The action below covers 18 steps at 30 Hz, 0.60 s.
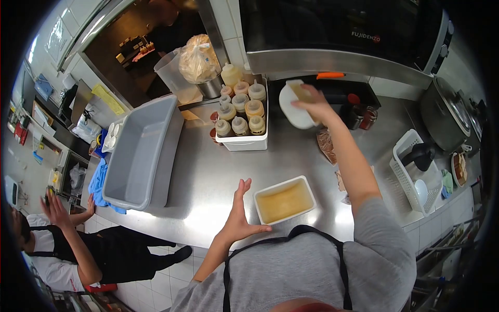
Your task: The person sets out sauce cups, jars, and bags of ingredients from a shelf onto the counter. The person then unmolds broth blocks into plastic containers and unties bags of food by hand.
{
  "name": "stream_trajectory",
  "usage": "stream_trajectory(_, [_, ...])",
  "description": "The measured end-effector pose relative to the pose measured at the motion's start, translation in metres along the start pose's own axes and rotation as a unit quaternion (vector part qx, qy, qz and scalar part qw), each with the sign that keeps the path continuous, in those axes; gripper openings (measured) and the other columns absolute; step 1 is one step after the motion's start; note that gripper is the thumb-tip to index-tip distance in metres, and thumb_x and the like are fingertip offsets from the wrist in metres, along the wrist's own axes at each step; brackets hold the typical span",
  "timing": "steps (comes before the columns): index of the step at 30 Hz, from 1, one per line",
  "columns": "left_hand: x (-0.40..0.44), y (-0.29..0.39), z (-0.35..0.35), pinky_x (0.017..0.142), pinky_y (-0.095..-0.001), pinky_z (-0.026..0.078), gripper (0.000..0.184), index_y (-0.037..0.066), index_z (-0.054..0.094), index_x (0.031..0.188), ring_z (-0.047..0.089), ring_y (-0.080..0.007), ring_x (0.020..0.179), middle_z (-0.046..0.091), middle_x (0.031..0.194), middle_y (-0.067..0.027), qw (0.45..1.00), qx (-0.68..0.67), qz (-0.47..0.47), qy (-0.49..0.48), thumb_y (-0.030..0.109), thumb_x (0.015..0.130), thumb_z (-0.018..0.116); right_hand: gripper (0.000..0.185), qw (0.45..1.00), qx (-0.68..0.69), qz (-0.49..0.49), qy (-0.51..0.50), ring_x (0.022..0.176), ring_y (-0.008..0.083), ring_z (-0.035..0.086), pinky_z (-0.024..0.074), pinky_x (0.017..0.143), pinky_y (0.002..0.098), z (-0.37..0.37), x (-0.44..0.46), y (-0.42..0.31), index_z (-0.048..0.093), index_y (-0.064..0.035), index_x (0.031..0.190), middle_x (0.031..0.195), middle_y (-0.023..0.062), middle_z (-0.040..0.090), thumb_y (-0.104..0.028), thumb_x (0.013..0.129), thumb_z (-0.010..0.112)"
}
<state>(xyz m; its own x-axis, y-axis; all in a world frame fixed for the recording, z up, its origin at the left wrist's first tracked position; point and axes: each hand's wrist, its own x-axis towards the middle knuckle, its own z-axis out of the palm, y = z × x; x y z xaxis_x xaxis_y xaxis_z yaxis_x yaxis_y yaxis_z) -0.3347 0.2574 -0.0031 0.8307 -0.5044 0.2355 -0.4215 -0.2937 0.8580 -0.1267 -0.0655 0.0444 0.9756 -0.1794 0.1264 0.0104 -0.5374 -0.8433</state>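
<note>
A white rectangular tub with a yellowish, mostly smooth inside stands on the steel counter close to my body. Beside its near left corner is my left hand, fingers stretched out and thumb spread toward the tub; whether the thumb touches the rim I cannot tell. Farther out over the back of the counter, my right hand grips a white, rounded, lid-like piece, tilted and partly blurred. A beige-edged part shows at its top, and its exact kind is unclear.
A white bin of squeeze bottles stands left of my right hand. A large grey tub lies farther left. Spice jars, a bagged brown item and a white basket are rightward. A co-worker stands at left.
</note>
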Motion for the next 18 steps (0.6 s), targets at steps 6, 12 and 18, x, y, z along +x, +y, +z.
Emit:
stream_trajectory(6, [0.004, 0.005, 0.003, 0.11, -0.0441, 0.021, 0.134, 0.008, -0.004, 0.145, 0.02, -0.0372, 0.134, 0.017, 0.146, -0.0225, 0.999, 0.047, 0.014, -0.018, 0.036, 0.051, 0.088, 0.096, 0.982, -0.108, -0.069, 0.136, 0.124, 0.0374, 0.038, 0.0336, 0.103, 0.0411, 0.033, 0.111, 0.03, 0.037, -0.0137, 0.136, 0.139, 0.0224, 0.032, -0.063, 0.061, 0.07])
stream_trajectory(12, [-0.006, -0.016, -0.002, 0.111, -0.0436, 0.018, 0.137, 0.009, -0.006, 0.145, 0.017, -0.0364, 0.136, 0.014, 0.146, -0.0224, 0.999, -0.01, -0.016, -0.045, 0.036, 0.05, 0.089, 0.078, 0.987, -0.013, -0.09, -0.132, 0.121, 0.0278, 0.044, 0.0353, 0.101, 0.0367, 0.009, 0.004, -0.018, 0.045, -0.0045, 0.129, 0.13, 0.018, 0.046, -0.052, 0.072, 0.07])
stream_trajectory(18, [-0.006, -0.034, 0.023, 0.111, -0.0433, 0.018, 0.14, 0.005, -0.007, 0.144, 0.018, -0.0343, 0.135, 0.018, 0.144, -0.0224, 0.989, -0.083, -0.087, -0.086, 0.034, 0.048, 0.09, 0.041, 0.846, -0.047, -0.291, -0.444, 0.096, 0.0262, 0.054, 0.0445, 0.083, 0.0362, 0.027, -0.139, -0.02, 0.059, -0.0068, 0.108, 0.1, 0.0108, 0.056, -0.027, 0.075, 0.071])
